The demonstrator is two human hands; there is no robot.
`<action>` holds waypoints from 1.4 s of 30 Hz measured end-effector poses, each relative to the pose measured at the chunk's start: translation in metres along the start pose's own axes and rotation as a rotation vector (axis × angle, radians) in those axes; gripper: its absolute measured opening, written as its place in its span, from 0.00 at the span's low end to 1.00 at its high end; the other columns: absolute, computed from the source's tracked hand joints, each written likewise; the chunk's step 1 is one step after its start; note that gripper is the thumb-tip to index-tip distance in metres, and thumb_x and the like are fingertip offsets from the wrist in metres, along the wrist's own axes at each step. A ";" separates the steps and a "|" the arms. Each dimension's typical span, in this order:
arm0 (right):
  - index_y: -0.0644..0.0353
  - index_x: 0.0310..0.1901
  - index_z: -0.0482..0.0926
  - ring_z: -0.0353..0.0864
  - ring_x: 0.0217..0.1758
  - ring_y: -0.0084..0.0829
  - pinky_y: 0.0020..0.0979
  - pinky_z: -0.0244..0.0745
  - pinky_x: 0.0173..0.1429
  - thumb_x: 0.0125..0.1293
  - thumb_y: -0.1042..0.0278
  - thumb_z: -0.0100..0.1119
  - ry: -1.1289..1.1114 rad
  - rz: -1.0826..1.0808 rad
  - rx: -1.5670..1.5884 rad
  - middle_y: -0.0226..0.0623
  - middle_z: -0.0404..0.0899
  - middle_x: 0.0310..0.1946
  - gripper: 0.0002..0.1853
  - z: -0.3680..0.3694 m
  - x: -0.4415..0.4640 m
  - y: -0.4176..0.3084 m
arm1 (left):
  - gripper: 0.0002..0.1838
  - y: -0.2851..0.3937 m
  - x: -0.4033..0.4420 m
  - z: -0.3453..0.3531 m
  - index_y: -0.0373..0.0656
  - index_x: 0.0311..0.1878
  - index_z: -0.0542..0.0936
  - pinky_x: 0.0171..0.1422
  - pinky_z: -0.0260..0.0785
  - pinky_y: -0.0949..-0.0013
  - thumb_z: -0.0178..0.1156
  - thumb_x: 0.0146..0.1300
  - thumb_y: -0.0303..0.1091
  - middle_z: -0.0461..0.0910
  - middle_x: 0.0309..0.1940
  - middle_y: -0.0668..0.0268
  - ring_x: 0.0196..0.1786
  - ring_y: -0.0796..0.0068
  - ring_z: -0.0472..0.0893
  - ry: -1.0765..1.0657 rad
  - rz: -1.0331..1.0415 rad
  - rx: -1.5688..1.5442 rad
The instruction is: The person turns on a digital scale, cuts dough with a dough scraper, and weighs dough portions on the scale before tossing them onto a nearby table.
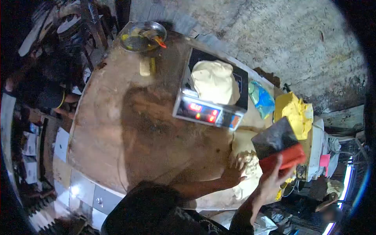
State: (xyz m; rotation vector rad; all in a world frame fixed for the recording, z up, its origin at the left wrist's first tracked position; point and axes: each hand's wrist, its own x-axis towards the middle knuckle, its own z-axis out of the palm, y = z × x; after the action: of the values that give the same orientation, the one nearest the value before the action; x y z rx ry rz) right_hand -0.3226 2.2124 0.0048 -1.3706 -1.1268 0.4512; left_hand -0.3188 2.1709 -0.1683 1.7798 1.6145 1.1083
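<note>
My right hand [274,178] is wrapped round the red handle of a dough scraper [276,137]. Its broad dark blade is raised and tilted over the right side of the table. Just left of it, my left hand [241,166] rests on a long mass of pale dough [248,184], fingers apart and partly blending with the dough. Beyond my hands stands a digital scale [207,111] with lit red digits, too blurred to read fully. A large lump of dough [215,80] sits on its dark platform.
A metal bowl [143,37] with an orange-red item stands at the table's far left corner, near a small pale block [145,67]. Right of the scale lie a blue-green plastic bag [261,100] and yellow plastic [293,113]. Another person's arm [66,105] shows at left.
</note>
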 end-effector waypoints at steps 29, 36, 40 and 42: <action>0.58 0.45 0.72 0.77 0.43 0.38 0.36 0.72 0.47 0.42 0.68 0.64 -1.343 -0.730 -0.520 0.44 0.77 0.35 0.24 0.317 0.085 0.021 | 0.17 -0.226 0.125 -0.281 0.41 0.49 0.71 0.61 0.60 0.59 0.53 0.54 0.32 0.67 0.48 0.60 0.56 0.61 0.64 0.151 -0.040 0.509; 0.61 0.41 0.70 0.73 0.41 0.25 0.27 0.68 0.49 0.41 0.85 0.56 -1.168 -0.452 -0.055 0.31 0.75 0.36 0.21 0.184 0.108 -0.146 | 0.15 -0.195 0.142 -0.278 0.46 0.43 0.77 0.64 0.51 0.52 0.52 0.52 0.37 0.67 0.49 0.55 0.56 0.59 0.65 0.025 -0.091 0.645; 0.63 0.41 0.69 0.74 0.40 0.24 0.25 0.70 0.47 0.42 0.86 0.51 -0.875 -0.490 0.036 0.32 0.75 0.36 0.19 0.121 0.072 -0.231 | 0.37 -0.142 0.144 -0.275 0.42 0.61 0.64 0.68 0.47 0.52 0.37 0.61 0.65 0.61 0.62 0.56 0.66 0.55 0.56 -0.289 -0.288 -0.709; 0.64 0.43 0.69 0.75 0.37 0.23 0.22 0.71 0.42 0.47 0.84 0.50 -0.836 -0.428 0.272 0.34 0.76 0.35 0.17 0.100 0.051 -0.233 | 0.49 -0.053 0.102 -0.273 0.47 0.68 0.42 0.68 0.42 0.46 0.35 0.52 0.74 0.48 0.68 0.65 0.68 0.62 0.54 -0.144 -0.231 -1.503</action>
State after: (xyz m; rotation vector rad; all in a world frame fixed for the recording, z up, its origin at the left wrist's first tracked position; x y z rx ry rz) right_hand -0.4620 2.2569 0.2181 -0.6541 -1.9000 0.8599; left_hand -0.5762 2.2351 -0.0364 0.5981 0.4522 1.3975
